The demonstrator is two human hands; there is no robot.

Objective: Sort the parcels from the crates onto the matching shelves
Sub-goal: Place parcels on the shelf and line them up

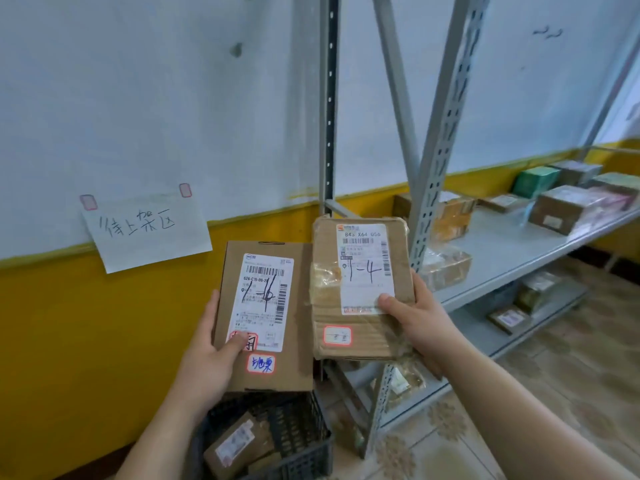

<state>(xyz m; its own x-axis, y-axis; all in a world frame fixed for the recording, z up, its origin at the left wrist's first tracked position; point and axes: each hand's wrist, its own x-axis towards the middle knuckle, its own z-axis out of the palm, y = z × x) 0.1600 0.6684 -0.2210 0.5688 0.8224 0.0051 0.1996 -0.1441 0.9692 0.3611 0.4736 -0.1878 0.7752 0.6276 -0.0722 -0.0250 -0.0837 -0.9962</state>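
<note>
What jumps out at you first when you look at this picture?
Two cardboard parcels held up in the middle, with big handwritten numbers on white labels: the left hand grips the left parcel, the right hand the right parcel. A paper sign is stuck on the wall at left, and a black crate sits below.

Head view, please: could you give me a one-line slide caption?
Left hand grips the smooth parcel, right hand the taped parcel, by the black crate and grey shelving.
</note>
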